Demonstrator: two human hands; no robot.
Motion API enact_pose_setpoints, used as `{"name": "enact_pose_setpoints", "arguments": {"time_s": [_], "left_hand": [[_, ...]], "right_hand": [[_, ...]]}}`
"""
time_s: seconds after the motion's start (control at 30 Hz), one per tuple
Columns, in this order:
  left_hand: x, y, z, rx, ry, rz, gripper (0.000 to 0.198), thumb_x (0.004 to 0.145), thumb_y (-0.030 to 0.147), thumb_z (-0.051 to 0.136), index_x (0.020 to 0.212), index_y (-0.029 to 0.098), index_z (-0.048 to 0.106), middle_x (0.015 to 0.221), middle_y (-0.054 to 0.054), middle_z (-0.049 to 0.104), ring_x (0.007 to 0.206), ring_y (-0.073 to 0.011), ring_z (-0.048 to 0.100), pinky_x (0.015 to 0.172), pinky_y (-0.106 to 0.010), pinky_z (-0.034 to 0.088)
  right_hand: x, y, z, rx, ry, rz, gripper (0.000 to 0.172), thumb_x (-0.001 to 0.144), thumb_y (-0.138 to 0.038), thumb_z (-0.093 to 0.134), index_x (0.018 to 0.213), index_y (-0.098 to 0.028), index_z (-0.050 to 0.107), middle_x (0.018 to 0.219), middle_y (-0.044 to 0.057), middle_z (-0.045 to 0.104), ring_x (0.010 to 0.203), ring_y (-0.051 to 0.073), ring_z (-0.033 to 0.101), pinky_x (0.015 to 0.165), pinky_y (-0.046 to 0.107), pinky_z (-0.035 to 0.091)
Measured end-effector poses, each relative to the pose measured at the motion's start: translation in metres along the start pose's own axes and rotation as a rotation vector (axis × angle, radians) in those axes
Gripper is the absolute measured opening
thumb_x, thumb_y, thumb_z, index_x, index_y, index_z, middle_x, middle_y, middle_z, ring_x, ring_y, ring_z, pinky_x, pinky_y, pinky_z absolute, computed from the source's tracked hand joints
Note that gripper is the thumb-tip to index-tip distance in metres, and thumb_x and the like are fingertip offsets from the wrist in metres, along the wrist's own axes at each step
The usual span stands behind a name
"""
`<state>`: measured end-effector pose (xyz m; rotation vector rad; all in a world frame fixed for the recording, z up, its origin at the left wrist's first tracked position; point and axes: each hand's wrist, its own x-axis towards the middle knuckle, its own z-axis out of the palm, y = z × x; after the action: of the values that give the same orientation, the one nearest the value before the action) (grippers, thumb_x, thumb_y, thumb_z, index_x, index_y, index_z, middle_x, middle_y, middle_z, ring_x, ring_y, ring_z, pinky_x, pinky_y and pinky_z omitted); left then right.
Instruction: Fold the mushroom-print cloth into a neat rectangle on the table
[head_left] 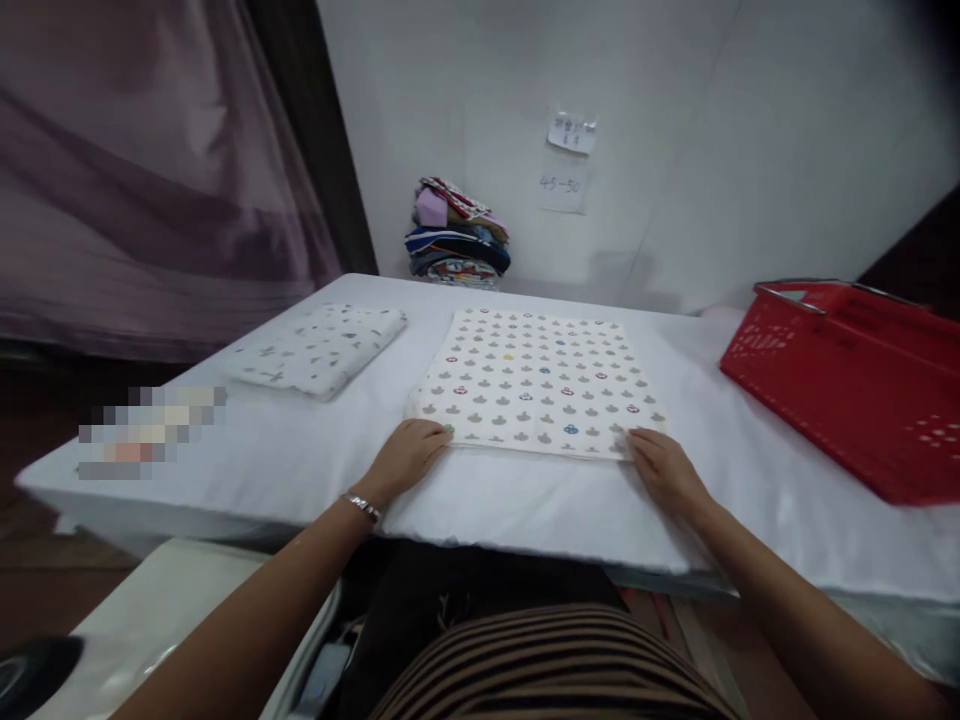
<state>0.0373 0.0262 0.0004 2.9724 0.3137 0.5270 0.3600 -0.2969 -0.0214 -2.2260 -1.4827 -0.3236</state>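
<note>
A white cloth (536,385) printed with small grey, red, blue and yellow shapes lies flat in a near-square on the white-covered table (525,510). At its near left corner my left hand (409,455) has its fingers closed on the edge. My right hand (664,470) pinches the near right corner in the same way. The thumbs and fingertips partly hide both corners. Left of this cloth, apart from it, rests a folded white cloth (322,350) with a sparse dark print.
A red basket (847,380) with metal handles stands at the right. Stacked folded fabrics (457,235) sit by the back wall beneath paper notes (570,135). A blurred-out item (154,430) lies at the left edge. A pinkish curtain (150,180) hangs at far left.
</note>
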Motion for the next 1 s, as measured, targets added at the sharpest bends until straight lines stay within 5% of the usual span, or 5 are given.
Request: {"name": "enact_pose_setpoints", "arguments": {"time_s": [0.17,0.27,0.4,0.6,1.0], "left_hand": [[0.01,-0.002,0.003,-0.019,0.011,0.012,0.031,0.089,0.035,0.038,0.098,0.026,0.066,0.099,-0.005,0.066,0.093,-0.0219,0.058,0.083,-0.038,0.044],[0.02,0.007,0.005,-0.044,0.007,0.046,0.031,0.089,0.036,0.037,0.099,0.027,0.065,0.1,-0.005,0.065,0.093,-0.022,0.058,0.083,-0.038,0.045],[0.032,0.017,0.015,-0.063,0.003,0.086,0.03,0.089,0.035,0.038,0.097,0.027,0.065,0.1,-0.005,0.065,0.094,-0.0227,0.057,0.084,-0.039,0.045],[0.036,0.016,0.028,-0.055,-0.006,0.111,0.031,0.089,0.034,0.039,0.1,0.02,0.065,0.101,-0.008,0.063,0.096,-0.0232,0.055,0.084,-0.039,0.046],[0.043,0.025,0.02,-0.049,-0.061,0.094,0.032,0.091,0.036,0.038,0.093,0.02,0.066,0.096,-0.006,0.062,0.091,-0.0218,0.055,0.081,-0.038,0.045]], "right_hand": [[-0.023,0.052,-0.037,0.125,0.066,0.573,0.037,0.08,-0.036,0.044,0.1,-0.014,0.066,0.105,0.011,0.066,0.095,0.023,0.059,0.08,0.035,0.047],[-0.02,0.057,-0.047,0.188,-0.035,0.744,0.037,0.08,-0.04,0.044,0.092,-0.014,0.067,0.082,0.007,0.069,0.071,0.018,0.061,0.063,0.027,0.046],[-0.006,0.049,-0.046,0.204,-0.14,0.765,0.036,0.079,-0.045,0.047,0.072,-0.016,0.066,0.055,0.001,0.062,0.051,0.012,0.052,0.049,0.022,0.037],[0.015,0.045,-0.04,0.166,-0.265,0.814,0.023,0.072,-0.039,0.06,0.068,-0.016,0.064,0.045,-0.002,0.055,0.044,0.011,0.049,0.048,0.022,0.033],[0.016,0.048,-0.036,0.008,-0.268,0.794,0.019,0.077,-0.035,0.054,0.074,-0.018,0.063,0.065,0.002,0.063,0.065,0.016,0.056,0.056,0.023,0.035]]}}
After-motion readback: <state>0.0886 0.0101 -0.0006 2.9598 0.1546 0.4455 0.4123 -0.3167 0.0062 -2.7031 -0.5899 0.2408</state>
